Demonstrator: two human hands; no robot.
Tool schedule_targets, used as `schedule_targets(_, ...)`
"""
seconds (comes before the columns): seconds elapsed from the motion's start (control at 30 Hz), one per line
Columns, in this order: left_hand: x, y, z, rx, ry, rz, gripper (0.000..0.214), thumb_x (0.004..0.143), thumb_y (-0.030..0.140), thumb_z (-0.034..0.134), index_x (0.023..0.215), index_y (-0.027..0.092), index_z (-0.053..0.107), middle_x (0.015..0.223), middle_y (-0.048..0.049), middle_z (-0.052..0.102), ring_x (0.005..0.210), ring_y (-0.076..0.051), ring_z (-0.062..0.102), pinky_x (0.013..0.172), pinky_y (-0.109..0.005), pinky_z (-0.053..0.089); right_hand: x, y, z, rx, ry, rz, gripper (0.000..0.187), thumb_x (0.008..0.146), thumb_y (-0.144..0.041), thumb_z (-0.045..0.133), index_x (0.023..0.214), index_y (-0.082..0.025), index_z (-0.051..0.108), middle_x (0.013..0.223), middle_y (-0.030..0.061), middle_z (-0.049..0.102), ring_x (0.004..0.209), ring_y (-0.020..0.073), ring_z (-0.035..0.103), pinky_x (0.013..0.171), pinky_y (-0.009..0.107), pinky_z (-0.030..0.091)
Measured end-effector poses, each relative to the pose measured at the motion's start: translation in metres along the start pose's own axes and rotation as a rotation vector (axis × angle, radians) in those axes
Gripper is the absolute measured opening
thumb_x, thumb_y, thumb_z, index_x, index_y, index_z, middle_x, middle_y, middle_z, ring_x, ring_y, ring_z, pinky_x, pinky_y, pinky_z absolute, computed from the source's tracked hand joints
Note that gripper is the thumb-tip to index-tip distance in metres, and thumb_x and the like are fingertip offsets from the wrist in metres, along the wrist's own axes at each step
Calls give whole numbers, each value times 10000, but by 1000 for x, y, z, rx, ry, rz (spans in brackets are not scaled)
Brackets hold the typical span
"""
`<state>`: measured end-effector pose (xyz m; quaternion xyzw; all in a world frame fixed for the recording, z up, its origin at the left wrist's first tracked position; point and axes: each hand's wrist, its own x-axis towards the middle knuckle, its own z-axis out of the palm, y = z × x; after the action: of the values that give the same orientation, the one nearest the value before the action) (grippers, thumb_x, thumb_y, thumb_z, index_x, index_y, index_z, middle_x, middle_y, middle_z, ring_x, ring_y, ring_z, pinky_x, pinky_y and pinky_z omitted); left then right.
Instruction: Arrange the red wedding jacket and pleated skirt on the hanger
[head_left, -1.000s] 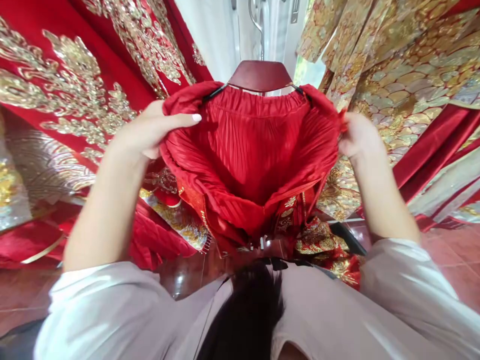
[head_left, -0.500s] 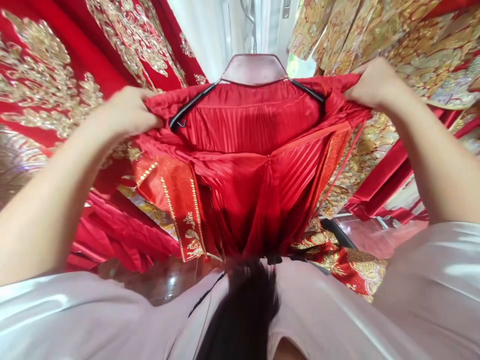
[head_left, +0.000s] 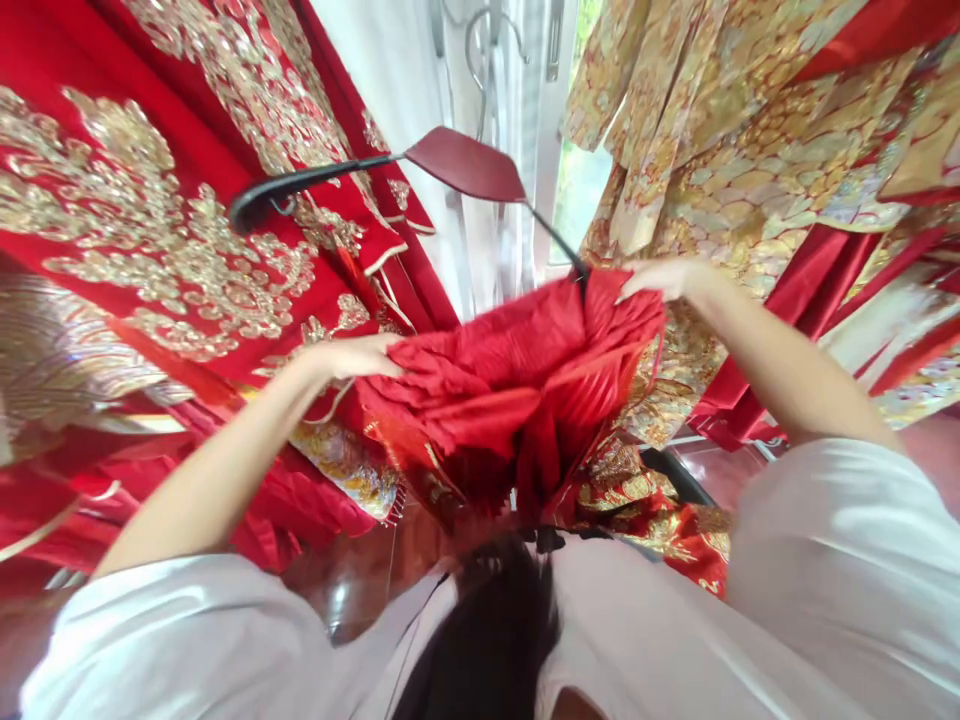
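A red pleated skirt [head_left: 487,410] is stretched between my two hands in front of me, its waistband bunched. My left hand [head_left: 356,358] is closed on the left end of the waistband. At the other end, my right hand [head_left: 664,280] grips the waist near the hanger's arm. The hanger [head_left: 465,165], dark red in the middle with black arms, hangs tilted above the skirt. Its left arm is bare of the skirt; its right arm still reaches into the waistband. Orange-red panels with gold trim hang below, partly hidden.
Red garments with gold embroidery [head_left: 165,200] hang at the left. Gold patterned garments [head_left: 750,130] hang at the right. White curtains [head_left: 390,90] and a window are behind the hanger. Red and gold fabric [head_left: 675,530] lies low at the right near a dark-edged object.
The left side of the waistband has come off the hanger's left arm. Both hands have moved lower and inward with the skirt, and the hanger has tilted down to the right.
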<state>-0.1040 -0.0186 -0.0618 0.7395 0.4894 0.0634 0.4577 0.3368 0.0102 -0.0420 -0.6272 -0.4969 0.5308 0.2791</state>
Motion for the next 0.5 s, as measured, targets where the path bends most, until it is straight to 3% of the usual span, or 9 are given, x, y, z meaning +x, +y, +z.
schedule_targets(0.13, 14, -25, 36, -176, 80, -130, 412, 506, 281, 742, 886, 130, 689, 900, -65, 715, 864, -250, 670, 777, -315, 558, 22, 28, 9, -178, -109, 58, 274, 550, 52, 714, 769, -102, 658, 685, 35, 670, 574, 132, 644, 586, 194, 565)
schedule_targets(0.23, 7, -33, 42, -321, 146, -168, 515, 532, 326, 750, 1008, 151, 659, 987, -70, 700, 935, -244, 660, 810, -312, 549, 19, 33, -3, -78, -40, -3, 200, 648, -101, 741, 821, -128, 644, 723, 29, 673, 566, 107, 627, 560, 178, 548)
schedule_targets(0.27, 4, -35, 42, -333, 219, -171, 539, 571, 344, 732, 1066, 156, 633, 1025, -73, 689, 967, -236, 650, 842, -315, 539, 15, 32, -7, 13, 11, -26, 151, 715, -178, 712, 837, -141, 632, 717, 20, 667, 552, 97, 615, 544, 179, 539)
schedule_targets(0.33, 0, -38, 46, -177, 433, -164, 502, 662, 336, 664, 1121, 145, 596, 1056, -92, 672, 1013, -237, 629, 902, -333, 508, 4, 27, -9, 198, 101, -60, 166, 838, -323, 596, 862, -159, 607, 673, 5, 644, 518, 93, 590, 503, 193, 515)
schedule_targets(0.4, -2, -40, 52, 126, 612, -121, 408, 748, 267, 555, 1130, 125, 579, 1027, -116, 666, 1008, -253, 624, 925, -355, 482, -8, 20, 0, 315, 112, -82, 267, 904, -401, 476, 881, -163, 595, 660, 12, 632, 528, 108, 592, 507, 218, 510)
schedule_targets(0.5, -5, -40, 63, 485, 754, -46, 393, 809, 200, 423, 1173, 110, 540, 991, -150, 650, 973, -284, 629, 905, -370, 473, -20, 12, 24, 323, 48, -126, 341, 902, -476, 454, 893, -171, 606, 724, 43, 653, 618, 145, 628, 610, 278, 545)
